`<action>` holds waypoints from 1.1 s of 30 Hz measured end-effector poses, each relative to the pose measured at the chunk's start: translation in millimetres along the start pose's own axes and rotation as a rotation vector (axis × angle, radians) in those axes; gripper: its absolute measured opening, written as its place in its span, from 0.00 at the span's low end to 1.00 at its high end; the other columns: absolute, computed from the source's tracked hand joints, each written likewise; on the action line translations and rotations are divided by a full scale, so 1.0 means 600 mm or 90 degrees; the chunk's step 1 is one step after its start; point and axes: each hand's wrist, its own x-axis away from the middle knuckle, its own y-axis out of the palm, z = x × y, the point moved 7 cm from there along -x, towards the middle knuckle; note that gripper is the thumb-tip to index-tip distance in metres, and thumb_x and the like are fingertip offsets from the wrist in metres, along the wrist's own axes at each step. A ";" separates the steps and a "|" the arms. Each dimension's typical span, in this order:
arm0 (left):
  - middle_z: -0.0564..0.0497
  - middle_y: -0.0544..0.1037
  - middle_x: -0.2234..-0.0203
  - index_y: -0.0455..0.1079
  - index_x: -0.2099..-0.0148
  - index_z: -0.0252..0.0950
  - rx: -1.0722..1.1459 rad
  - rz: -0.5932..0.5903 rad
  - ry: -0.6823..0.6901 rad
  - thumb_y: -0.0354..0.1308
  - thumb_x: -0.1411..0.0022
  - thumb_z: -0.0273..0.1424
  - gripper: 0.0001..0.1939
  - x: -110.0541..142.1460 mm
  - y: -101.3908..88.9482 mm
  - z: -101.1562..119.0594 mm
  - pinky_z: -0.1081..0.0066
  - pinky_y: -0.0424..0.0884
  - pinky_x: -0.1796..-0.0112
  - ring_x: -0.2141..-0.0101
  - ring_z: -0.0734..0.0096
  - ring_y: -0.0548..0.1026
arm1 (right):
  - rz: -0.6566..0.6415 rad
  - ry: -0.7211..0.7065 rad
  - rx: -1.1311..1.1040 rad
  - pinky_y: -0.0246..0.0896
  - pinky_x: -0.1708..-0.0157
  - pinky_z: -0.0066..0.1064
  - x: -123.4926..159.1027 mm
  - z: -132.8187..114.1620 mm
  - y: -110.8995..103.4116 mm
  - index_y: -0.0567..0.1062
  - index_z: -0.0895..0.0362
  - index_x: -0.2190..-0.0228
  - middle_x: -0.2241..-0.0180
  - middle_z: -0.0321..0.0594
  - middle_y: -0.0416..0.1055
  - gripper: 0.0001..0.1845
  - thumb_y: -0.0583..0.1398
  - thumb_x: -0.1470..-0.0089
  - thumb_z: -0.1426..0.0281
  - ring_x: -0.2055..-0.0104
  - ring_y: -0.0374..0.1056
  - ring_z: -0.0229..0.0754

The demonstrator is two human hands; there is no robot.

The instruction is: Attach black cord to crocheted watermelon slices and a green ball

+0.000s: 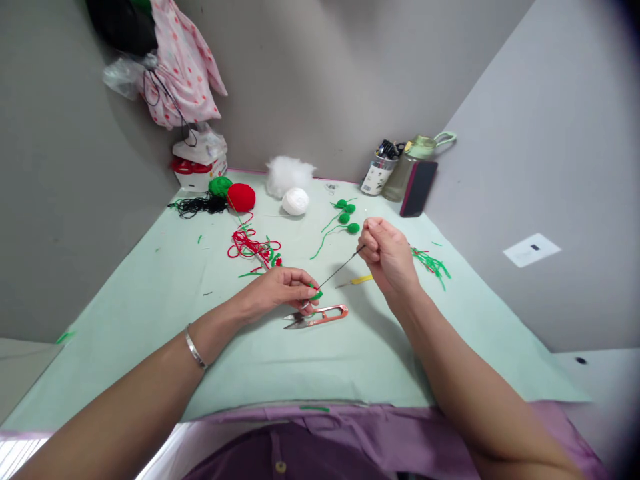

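My left hand (290, 288) pinches a small green crocheted piece (316, 293) with a bit of red at its edge, low over the table. A dark thread (342, 268) runs taut from that piece up to my right hand (385, 253), whose fingers are closed on it. Whether a needle is also in those fingers, I cannot tell. Just below my left fingertips lie thread snips (327, 315) with orange handles, blades pointing left. Between the hands, a yellow-handled tool (361, 280) with a thin tip lies partly behind my right hand.
Behind my left hand are tangled red yarn (247, 245), a red yarn ball (241, 197), green yarn (220, 187) and black yarn (203, 205). White stuffing (289, 175), a white ball (295, 201), several green balls (353, 228), a bottle (400, 179) and a phone (419, 189) stand farther back.
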 end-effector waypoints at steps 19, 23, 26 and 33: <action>0.47 0.79 0.76 0.72 0.63 0.31 0.003 -0.001 -0.005 0.68 0.47 0.36 0.15 0.000 0.003 -0.001 0.67 0.70 0.67 0.74 0.72 0.75 | -0.008 -0.006 -0.012 0.36 0.84 0.21 -0.001 0.002 -0.002 0.67 0.57 0.72 0.83 0.25 0.51 0.15 0.66 0.50 0.63 0.83 0.42 0.26; 0.47 0.79 0.75 0.72 0.63 0.31 0.006 -0.004 -0.006 0.68 0.48 0.36 0.15 -0.001 0.003 -0.001 0.66 0.71 0.66 0.74 0.71 0.75 | -0.010 -0.005 -0.016 0.36 0.84 0.20 -0.001 0.003 -0.002 0.67 0.57 0.72 0.83 0.25 0.52 0.14 0.66 0.49 0.64 0.84 0.42 0.26; 0.47 0.79 0.75 0.72 0.63 0.31 0.004 -0.009 0.000 0.68 0.47 0.36 0.15 -0.002 0.002 -0.001 0.66 0.71 0.66 0.74 0.71 0.75 | -0.009 -0.007 -0.014 0.37 0.84 0.20 -0.001 0.002 -0.002 0.67 0.57 0.72 0.83 0.25 0.52 0.15 0.66 0.49 0.63 0.84 0.42 0.26; 0.47 0.79 0.75 0.72 0.63 0.31 0.002 -0.010 -0.005 0.68 0.47 0.36 0.14 -0.001 0.005 -0.001 0.66 0.71 0.66 0.75 0.72 0.75 | 0.001 -0.005 0.001 0.37 0.85 0.21 0.001 -0.001 -0.001 0.67 0.57 0.72 0.83 0.25 0.51 0.16 0.66 0.50 0.61 0.84 0.42 0.27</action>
